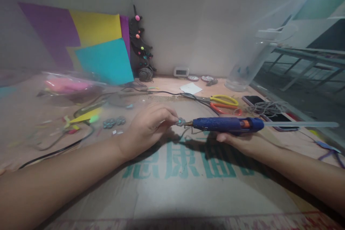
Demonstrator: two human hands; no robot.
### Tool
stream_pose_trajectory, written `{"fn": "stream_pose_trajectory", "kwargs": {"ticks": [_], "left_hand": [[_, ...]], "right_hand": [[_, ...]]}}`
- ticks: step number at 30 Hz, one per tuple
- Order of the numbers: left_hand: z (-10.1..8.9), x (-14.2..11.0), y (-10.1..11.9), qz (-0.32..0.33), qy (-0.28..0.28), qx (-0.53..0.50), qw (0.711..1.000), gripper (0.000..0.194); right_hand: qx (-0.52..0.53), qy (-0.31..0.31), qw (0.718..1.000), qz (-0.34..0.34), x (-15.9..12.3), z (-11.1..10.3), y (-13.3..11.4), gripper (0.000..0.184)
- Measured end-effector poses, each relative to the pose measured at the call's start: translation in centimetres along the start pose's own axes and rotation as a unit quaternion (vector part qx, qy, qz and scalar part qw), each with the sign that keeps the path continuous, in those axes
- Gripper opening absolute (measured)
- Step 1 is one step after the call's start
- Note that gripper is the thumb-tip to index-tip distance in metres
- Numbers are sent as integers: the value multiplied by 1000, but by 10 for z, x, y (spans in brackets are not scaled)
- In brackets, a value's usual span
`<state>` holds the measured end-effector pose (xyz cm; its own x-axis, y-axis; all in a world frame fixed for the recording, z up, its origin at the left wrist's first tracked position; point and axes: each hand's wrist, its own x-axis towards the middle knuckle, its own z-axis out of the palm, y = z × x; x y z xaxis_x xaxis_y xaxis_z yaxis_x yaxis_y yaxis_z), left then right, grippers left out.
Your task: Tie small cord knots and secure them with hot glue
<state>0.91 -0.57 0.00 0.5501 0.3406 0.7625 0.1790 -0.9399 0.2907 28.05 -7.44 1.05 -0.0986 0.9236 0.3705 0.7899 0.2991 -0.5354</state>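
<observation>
My left hand (pixel 152 125) pinches a small grey-and-teal flower-like piece (pixel 181 121) between thumb and fingers, above the cardboard sheet. My right hand (pixel 237 140) is wrapped round a blue glue gun (pixel 218 124), held level and pointing left. Its metal nozzle is at the small piece; whether they touch I cannot tell. A long clear glue stick (pixel 302 124) juts out of the gun's back end. To the left of my left wrist lie several similar grey flower-like pieces (pixel 113 122).
Behind the gun lie scissors (pixel 223 103) with yellow and orange handles. Phones (pixel 253 100) and a grey cord bundle (pixel 266 108) are at right, near a clear plastic jug (pixel 242 68). A black cable (pixel 56 154) crosses the left side. Coloured sheets (pixel 105 61) lean on the wall.
</observation>
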Motion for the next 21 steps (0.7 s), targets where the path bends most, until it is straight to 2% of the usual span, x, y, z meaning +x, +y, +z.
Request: {"fn": "stream_pose_trajectory", "kwargs": {"ticks": [8, 10, 16, 19, 21], "left_hand": [[0, -2, -1, -16, -2, -4, 1000, 13], [0, -2, -1, -24, 0, -1, 1000, 12], [4, -2, 0, -65, 18, -10, 998, 7], [4, -2, -1, -85, 34, -10, 996, 4], [3, -2, -1, -100, 31, -12, 994, 4]], "right_hand": [[35, -53, 998, 25, 2, -5, -8, 33], [48, -63, 997, 6, 3, -4, -7, 33], [99, -29, 991, -91, 7, 0, 0, 32], [123, -54, 988, -81, 7, -4, 2, 37], [126, -45, 989, -58, 8, -10, 1, 41]]}}
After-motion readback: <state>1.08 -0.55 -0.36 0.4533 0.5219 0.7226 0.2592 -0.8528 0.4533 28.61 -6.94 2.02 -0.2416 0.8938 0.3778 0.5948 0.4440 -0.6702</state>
